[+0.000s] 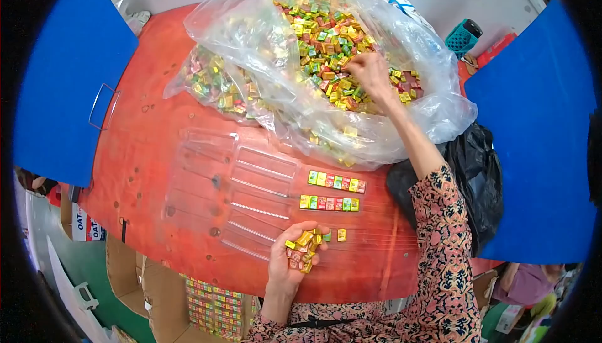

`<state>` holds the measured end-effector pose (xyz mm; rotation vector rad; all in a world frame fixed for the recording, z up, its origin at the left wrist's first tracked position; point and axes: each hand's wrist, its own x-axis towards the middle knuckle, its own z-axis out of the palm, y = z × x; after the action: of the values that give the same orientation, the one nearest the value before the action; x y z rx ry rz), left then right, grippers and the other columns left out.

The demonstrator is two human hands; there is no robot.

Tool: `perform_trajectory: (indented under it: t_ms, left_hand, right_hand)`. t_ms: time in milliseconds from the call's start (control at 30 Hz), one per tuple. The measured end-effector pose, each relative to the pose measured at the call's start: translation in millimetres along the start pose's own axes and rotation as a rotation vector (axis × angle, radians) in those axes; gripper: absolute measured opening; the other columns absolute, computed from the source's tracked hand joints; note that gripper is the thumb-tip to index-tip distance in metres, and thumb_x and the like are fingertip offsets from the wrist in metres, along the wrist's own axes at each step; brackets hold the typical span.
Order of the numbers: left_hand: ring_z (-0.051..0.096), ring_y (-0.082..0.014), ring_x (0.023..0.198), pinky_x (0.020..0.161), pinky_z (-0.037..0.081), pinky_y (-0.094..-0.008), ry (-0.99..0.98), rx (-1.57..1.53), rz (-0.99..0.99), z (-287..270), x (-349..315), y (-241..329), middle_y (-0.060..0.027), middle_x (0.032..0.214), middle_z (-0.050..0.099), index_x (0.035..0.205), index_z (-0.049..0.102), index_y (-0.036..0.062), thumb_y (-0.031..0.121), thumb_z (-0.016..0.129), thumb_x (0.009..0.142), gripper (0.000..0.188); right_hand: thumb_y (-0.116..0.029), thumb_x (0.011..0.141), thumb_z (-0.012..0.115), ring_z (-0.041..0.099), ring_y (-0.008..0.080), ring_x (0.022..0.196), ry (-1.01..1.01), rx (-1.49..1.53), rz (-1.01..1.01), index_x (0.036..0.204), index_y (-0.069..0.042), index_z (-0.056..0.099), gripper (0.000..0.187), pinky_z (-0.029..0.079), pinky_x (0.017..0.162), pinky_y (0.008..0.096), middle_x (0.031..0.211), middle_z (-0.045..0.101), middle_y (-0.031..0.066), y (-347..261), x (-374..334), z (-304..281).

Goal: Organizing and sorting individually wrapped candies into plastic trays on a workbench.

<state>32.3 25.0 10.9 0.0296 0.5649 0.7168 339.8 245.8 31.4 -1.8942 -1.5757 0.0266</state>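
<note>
My left hand [290, 261] is cupped, palm up, around a loose handful of small wrapped blocks [302, 250], yellow and red. Just beyond its fingertips a single yellow block [342, 235] lies on the red table, with a green one beside the fingers. Farther away, two short rows of blocks [337, 181] in yellow, green and red lie side by side. My right hand [371, 74] reaches into a large clear plastic bag [244, 29], its fingers pinched together at the heap of colourful blocks [326, 42]. What the fingertips hold is hidden.
Clear plastic trays [263, 170] with long channels lie left of the rows. A black plastic bag [473, 180] sits at the right, near my forearm. Blue panels [527, 148] flank the red table [138, 155]. Below the front edge stands a cardboard box [160, 299] beside packed blocks.
</note>
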Motion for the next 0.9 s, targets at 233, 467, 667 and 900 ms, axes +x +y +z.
perform_trajectory:
  t_ms: [233,467,667,900]
  left_hand:
    - [0.058,-0.0297,0.072,0.043,0.049,-0.028,0.023,-0.008,-0.015,4,6,2,-0.0243,0.097,0.056,0.099,0.057,-0.0012,0.019,0.044,0.081,0.03]
    - [0.059,-0.0296,0.073,0.043,0.049,-0.0276,0.028,-0.041,0.003,0,7,4,-0.0243,0.096,0.056,0.1,0.056,-0.0018,0.018,0.042,0.082,0.03]
    - [0.058,-0.0304,0.073,0.043,0.049,-0.0282,0.003,-0.061,-0.004,-1,5,2,-0.0253,0.096,0.056,0.1,0.056,-0.0021,0.018,0.042,0.083,0.03]
    - [0.058,-0.0308,0.072,0.043,0.049,-0.028,-0.019,-0.095,0.016,-6,5,3,-0.0268,0.096,0.055,0.1,0.056,-0.0027,0.019,0.042,0.083,0.03]
  right_hand:
    - [-0.021,0.07,0.065,0.061,0.027,0.061,0.137,-0.114,-0.035,0.076,-0.002,0.067,0.02,0.046,0.062,0.0347,0.064,0.061,0.0157,28,22,13]
    - [-0.02,0.07,0.065,0.06,0.0236,0.055,-0.034,-0.07,-0.072,0.079,0.0,0.067,0.022,0.045,0.056,0.0342,0.059,0.06,0.0158,24,19,9]
    - [-0.016,0.077,0.063,0.054,0.0083,0.056,-0.089,0.476,0.225,0.086,-0.003,0.066,0.017,0.042,0.052,0.0238,0.069,0.062,-0.0001,34,14,1]
    - [-0.017,0.08,0.062,0.051,0.0056,0.055,-0.144,0.85,0.462,0.091,-0.006,0.064,0.016,0.039,0.05,0.0208,0.073,0.061,-0.0021,37,12,-3]
